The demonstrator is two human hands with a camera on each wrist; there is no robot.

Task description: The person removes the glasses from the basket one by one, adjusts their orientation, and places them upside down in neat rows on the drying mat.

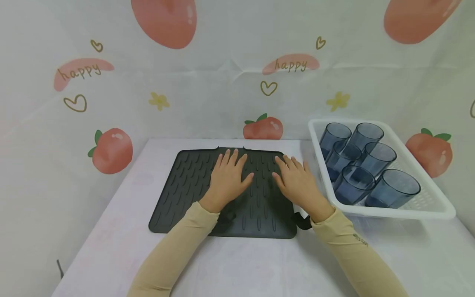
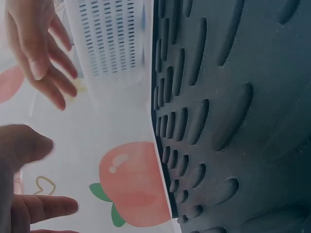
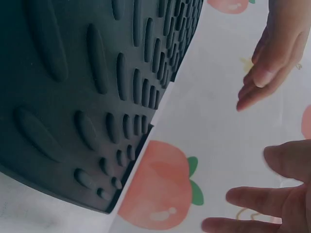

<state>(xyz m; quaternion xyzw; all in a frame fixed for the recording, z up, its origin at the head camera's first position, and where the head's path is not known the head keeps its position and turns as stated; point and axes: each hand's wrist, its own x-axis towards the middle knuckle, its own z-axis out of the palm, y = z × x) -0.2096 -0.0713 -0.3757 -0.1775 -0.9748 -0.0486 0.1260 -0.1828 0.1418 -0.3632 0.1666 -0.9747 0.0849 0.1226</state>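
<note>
A dark ridged drying mat (image 1: 185, 198) lies flat on the white table. Over its middle is my left hand (image 1: 227, 181), fingers spread and holding nothing. My right hand (image 1: 298, 183) hovers at the mat's right edge, also with spread fingers and nothing in them. Both wrist views show the hands raised above the mat's surface; the left wrist view has the mat (image 2: 272, 121) and the thumb and fingers of the left hand (image 2: 19, 179). In the right wrist view the right hand (image 3: 277, 194) appears at lower right, beside the mat (image 3: 63, 107).
A white perforated basket (image 1: 438, 206) stands to the right of the mat, close to my right hand. Several blue-tinted clear glasses (image 1: 393, 189) stand or lean inside it. Behind the table hangs a white cloth (image 1: 211, 99) printed with peaches, hearts and flowers.
</note>
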